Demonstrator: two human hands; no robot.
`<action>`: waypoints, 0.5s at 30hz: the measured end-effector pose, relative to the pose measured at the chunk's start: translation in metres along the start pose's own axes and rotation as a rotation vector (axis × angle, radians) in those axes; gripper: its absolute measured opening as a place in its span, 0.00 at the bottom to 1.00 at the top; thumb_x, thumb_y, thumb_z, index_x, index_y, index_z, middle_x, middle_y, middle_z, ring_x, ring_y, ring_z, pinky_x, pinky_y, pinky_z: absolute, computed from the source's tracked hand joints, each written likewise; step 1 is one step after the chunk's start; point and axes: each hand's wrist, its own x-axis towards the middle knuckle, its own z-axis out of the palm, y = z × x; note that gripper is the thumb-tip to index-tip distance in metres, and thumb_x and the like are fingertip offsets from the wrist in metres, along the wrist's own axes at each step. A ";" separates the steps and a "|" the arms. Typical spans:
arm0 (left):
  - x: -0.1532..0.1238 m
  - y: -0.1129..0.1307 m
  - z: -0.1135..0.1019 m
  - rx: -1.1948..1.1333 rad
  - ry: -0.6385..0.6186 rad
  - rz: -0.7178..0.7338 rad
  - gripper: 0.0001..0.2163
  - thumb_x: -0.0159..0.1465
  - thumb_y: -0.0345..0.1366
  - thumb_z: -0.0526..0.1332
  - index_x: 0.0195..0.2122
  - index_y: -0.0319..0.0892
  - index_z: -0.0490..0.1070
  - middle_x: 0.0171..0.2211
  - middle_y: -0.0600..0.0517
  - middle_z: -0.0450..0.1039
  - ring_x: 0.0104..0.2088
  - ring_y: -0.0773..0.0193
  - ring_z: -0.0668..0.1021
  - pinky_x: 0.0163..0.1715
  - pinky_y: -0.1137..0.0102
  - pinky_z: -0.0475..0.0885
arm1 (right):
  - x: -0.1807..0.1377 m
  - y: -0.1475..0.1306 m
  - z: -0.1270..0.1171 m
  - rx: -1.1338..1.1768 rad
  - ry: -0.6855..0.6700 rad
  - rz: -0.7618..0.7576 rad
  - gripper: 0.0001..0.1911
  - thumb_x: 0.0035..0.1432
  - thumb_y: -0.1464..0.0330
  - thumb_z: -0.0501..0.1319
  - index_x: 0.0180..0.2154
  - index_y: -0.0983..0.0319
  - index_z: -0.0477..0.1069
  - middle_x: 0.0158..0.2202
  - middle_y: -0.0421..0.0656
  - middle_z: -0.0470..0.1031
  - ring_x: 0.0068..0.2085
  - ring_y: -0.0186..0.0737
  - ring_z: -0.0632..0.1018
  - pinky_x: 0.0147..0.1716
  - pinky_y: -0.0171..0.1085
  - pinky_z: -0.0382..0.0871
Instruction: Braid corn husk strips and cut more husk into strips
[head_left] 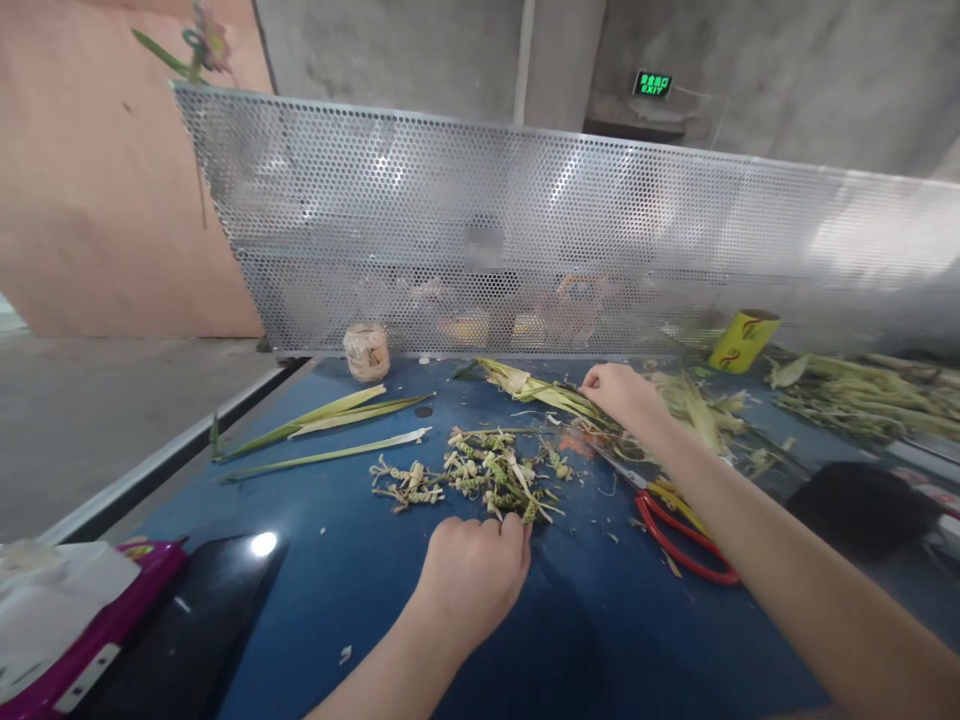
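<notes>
My left hand (478, 562) is closed at the near edge of a pile of knotted husk pieces (487, 470). Its thumb and fingertips meet around a small green knotted husk piece (529, 510), partly hidden by the fingers. Farther back, my right hand (621, 392) reaches over the table with its fingers pinched at the long green corn husk leaves (525, 383). What exactly sits between those fingertips is small and partly covered. Red-handled scissors (686, 545) lie under my right forearm, their blades pointing toward the pile.
Long husk strips (330, 415) lie at left, near a ball of twine (367, 352). A yellow roll (744, 340) and heaped husks (862, 395) are at right. A perforated metal screen (450, 220) bounds the blue table's back. A dark phone-like slab (202, 620) lies front left.
</notes>
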 end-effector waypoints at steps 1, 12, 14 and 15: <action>0.000 -0.001 0.001 0.012 -0.004 -0.008 0.10 0.58 0.31 0.52 0.20 0.41 0.64 0.10 0.53 0.65 0.11 0.61 0.70 0.12 0.73 0.57 | 0.006 0.004 0.002 0.006 -0.007 -0.005 0.08 0.49 0.66 0.57 0.30 0.57 0.74 0.36 0.42 0.76 0.37 0.40 0.75 0.28 0.32 0.62; -0.001 -0.004 0.002 0.025 0.035 -0.001 0.10 0.57 0.32 0.54 0.19 0.41 0.65 0.10 0.55 0.65 0.10 0.62 0.69 0.11 0.72 0.56 | 0.020 0.032 0.021 -0.053 -0.128 -0.093 0.09 0.46 0.66 0.60 0.33 0.59 0.74 0.36 0.42 0.76 0.37 0.38 0.75 0.31 0.31 0.63; -0.001 -0.003 0.001 0.025 0.045 0.003 0.10 0.57 0.32 0.55 0.19 0.41 0.64 0.10 0.55 0.64 0.10 0.63 0.69 0.11 0.73 0.56 | 0.019 0.029 0.023 -0.085 -0.156 -0.093 0.09 0.46 0.67 0.60 0.32 0.59 0.74 0.37 0.43 0.76 0.37 0.39 0.75 0.31 0.32 0.63; -0.001 -0.003 0.001 0.027 0.051 0.001 0.10 0.57 0.32 0.55 0.18 0.41 0.64 0.10 0.55 0.64 0.10 0.63 0.69 0.11 0.73 0.56 | 0.019 0.028 0.024 -0.098 -0.169 -0.089 0.09 0.45 0.68 0.60 0.32 0.59 0.74 0.37 0.43 0.76 0.37 0.39 0.75 0.32 0.33 0.63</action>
